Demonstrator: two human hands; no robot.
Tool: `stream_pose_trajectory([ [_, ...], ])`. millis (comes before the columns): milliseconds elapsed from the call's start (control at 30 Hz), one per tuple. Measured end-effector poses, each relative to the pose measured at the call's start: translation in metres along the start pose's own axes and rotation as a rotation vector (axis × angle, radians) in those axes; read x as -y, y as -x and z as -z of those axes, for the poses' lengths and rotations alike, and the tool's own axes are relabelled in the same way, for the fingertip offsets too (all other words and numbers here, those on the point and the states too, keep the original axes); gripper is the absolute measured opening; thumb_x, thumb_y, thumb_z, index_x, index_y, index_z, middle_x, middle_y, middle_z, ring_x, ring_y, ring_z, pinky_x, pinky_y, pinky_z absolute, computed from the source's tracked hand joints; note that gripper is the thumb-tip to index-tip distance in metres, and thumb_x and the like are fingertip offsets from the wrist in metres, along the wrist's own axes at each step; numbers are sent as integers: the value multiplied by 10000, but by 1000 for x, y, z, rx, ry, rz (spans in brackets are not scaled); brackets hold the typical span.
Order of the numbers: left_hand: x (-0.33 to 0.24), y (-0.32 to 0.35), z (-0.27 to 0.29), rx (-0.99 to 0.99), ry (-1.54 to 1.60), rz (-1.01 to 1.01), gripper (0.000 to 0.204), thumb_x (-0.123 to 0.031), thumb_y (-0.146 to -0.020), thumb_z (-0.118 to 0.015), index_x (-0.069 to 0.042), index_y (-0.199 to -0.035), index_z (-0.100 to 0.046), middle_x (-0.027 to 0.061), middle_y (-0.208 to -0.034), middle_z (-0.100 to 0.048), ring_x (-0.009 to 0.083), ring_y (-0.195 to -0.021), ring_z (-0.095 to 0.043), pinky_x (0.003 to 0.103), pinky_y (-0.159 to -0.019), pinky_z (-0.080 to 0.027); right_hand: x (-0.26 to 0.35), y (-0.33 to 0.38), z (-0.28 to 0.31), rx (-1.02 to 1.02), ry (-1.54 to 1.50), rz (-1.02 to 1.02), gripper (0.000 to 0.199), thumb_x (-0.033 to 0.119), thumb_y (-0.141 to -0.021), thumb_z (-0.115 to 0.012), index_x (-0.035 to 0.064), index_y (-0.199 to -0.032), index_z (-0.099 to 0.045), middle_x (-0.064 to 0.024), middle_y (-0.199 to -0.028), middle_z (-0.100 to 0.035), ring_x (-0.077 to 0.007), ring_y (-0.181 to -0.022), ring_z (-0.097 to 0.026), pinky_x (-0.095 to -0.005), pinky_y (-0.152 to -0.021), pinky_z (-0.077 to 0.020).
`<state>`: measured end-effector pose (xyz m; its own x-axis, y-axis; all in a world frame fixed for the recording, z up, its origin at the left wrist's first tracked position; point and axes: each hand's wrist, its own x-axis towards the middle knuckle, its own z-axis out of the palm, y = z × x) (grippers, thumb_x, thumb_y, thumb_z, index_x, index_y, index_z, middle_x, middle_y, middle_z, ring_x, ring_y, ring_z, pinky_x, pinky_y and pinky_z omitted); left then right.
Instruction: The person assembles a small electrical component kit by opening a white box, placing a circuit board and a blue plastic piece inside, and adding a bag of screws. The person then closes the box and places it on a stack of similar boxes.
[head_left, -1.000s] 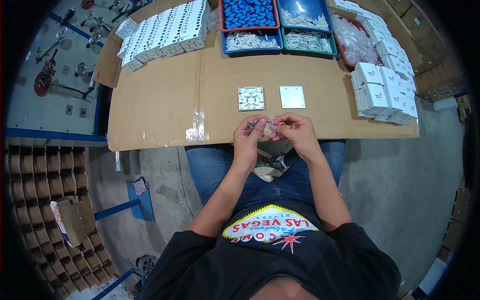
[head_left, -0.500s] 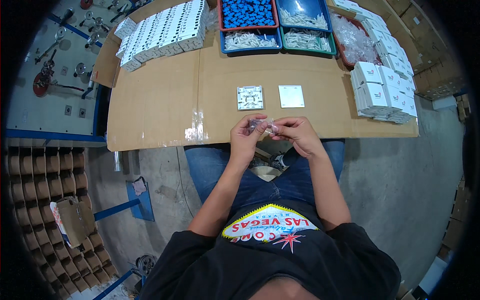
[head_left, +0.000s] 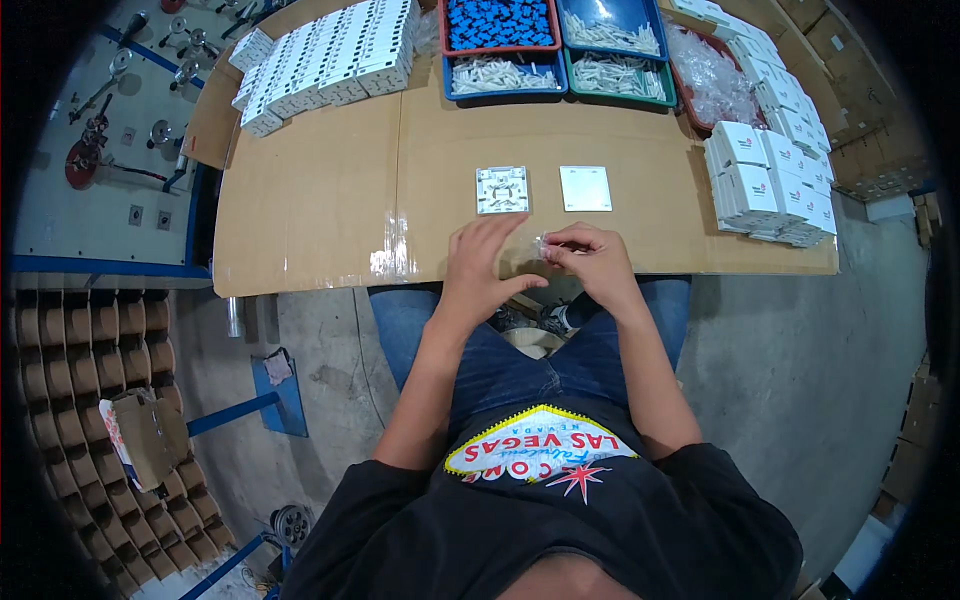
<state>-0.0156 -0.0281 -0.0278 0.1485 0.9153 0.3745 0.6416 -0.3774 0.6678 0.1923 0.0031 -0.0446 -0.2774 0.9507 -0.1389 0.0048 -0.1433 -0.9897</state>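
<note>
My right hand [head_left: 598, 268] pinches a small clear plastic bag [head_left: 539, 246] above the front edge of the cardboard-covered table. Part of the bag is hidden by the fingers, and I cannot make out what is inside. To its left, my left hand [head_left: 476, 268] is empty, with its thumb and fingers spread apart. Just beyond the left hand lies a square white plastic box base [head_left: 502, 190] with moulded shapes inside it. A flat white square plate [head_left: 585, 188] lies to its right, beyond the right hand.
Trays stand at the back: a red one [head_left: 557, 30] of blue parts, blue and green ones of white sticks. A reddish tray [head_left: 683, 110] of clear bags lies right. White boxes [head_left: 745, 190] are stacked far right; white square units [head_left: 330, 65] fill the back left.
My left hand has let go of the plastic bag and moved a little left, its fingers spreading. My right hand keeps its pinch on the bag.
</note>
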Motion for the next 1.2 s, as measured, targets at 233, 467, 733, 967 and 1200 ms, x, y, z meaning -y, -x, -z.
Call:
stream_pose_trajectory([
  [233, 12, 10, -16, 104, 23, 15, 498, -285, -803, -830, -126, -1259, -707, 47, -1166, -715, 239, -1142, -623, 443, -1081, -364, 14, 6, -9, 34, 449, 138, 179, 110, -885, -763, -10, -1017, -762, -116, -891, -691, -203, -758, -674, -322, -705, -539],
  [467, 14, 11, -21, 40, 89, 30, 388, -246, -813, -818, -111, -1167, -732, 49, -1109, -721, 243, -1112, -632, 417, -1055, -381, 22, 9, -6, 55, 573, 187, 156, 151, -926, -710, 20, -999, -753, -95, -958, -684, -239, -789, -673, -342, -710, -542],
  [733, 15, 12, -22, 7, 197, 78, 400, -126, -786, -826, -72, -1169, -720, 85, -1159, -726, 278, -1138, -654, 400, -1021, -455, 33, 12, -9, 60, 454, 218, 153, 135, -961, -671, 9, -1022, -732, -79, -1037, -705, -203, -843, -699, -319, -732, -557],
  [967, -1, 9, -16, -100, 462, 94, 477, -49, -758, -872, -24, -1202, -696, 112, -1262, -702, 250, -1245, -625, 379, -1095, -467, 3, -5, -1, -55, -7, -10, 208, 159, -1022, -649, 33, -1175, -713, -48, -1105, -733, -138, -953, -695, -290, -805, -562],
  [1200, -15, 4, -14, -128, 519, 5, 510, -68, -732, -884, -36, -1207, -701, 118, -1251, -712, 291, -1248, -627, 407, -1084, -478, -26, -1, 3, 306, -760, -338, 330, 287, -1049, -640, 36, -1262, -660, -58, -1104, -705, -135, -1008, -692, -298, -848, -585],
])
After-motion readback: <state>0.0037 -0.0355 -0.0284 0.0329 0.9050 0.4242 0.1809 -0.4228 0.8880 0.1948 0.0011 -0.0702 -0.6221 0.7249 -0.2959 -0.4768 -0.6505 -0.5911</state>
